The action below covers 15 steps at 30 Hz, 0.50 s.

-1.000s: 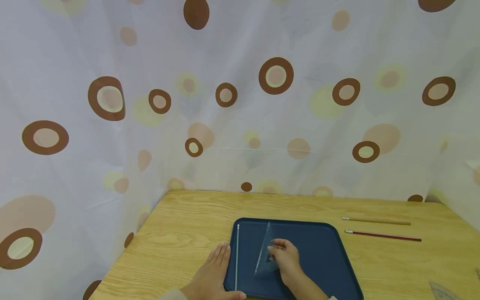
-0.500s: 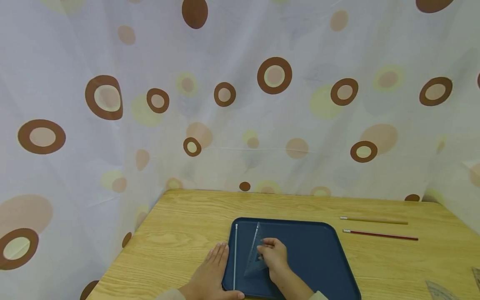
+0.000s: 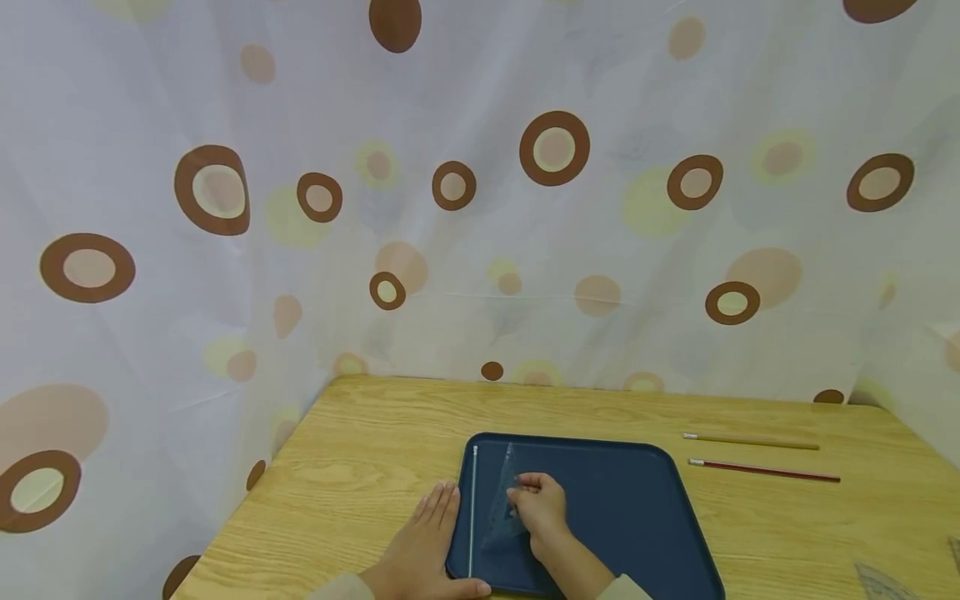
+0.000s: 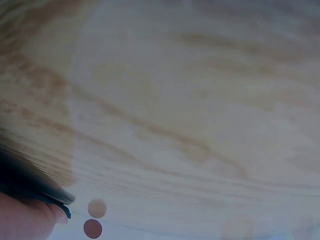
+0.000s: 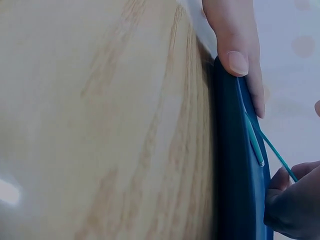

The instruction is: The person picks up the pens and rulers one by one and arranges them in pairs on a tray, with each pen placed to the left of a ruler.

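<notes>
A dark blue tray [image 3: 622, 517] lies on the wooden table. My left hand [image 3: 420, 546] rests along its left edge with straight fingers, the thumb at the near left corner. In the right wrist view that thumb lies on the tray's rim. A pale pencil [image 3: 472, 508] with a white end lies inside, along the left side. Just right of it, my right hand [image 3: 546, 507] pinches a clear triangular set square [image 3: 498, 508], its narrow tip pointing away from me. In the right wrist view the set square [image 5: 277, 153] appears edge-on and tilted.
Right of the tray lie a yellowish pencil [image 3: 750, 441] and a dark red pencil [image 3: 765, 471], roughly parallel. A clear protractor-like piece [image 3: 881, 583] shows at the lower right, with another clear piece cut off at the right edge. A spotted curtain [image 3: 637, 250] hangs behind the table.
My right hand has moved left across the tray with the set square, bringing it closer to the pale pencil. The left hand stays at the tray's edge.
</notes>
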Each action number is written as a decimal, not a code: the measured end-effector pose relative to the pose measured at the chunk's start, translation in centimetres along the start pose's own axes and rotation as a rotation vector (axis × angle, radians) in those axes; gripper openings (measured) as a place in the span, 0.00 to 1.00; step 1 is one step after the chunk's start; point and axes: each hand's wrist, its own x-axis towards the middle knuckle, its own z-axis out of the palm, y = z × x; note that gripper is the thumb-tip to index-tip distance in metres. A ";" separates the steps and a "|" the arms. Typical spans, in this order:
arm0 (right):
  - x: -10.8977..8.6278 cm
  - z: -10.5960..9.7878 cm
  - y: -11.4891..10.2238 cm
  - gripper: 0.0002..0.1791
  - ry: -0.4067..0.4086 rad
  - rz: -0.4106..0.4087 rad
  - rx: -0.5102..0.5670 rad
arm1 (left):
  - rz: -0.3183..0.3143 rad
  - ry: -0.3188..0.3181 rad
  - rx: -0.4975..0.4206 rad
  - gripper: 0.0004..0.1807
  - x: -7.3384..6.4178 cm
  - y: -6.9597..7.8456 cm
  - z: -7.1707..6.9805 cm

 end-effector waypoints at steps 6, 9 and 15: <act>0.1 0.4 0.3 0.11 -0.004 -0.012 -0.027 | 0.000 -0.003 0.004 0.61 0.0 0.1 -0.1; 0.1 0.5 0.3 0.11 -0.002 -0.018 -0.043 | 0.003 0.001 0.009 0.61 0.0 0.1 -0.1; 0.3 0.7 0.4 0.10 0.014 -0.046 -0.166 | 0.004 -0.002 0.004 0.61 0.0 0.1 -0.2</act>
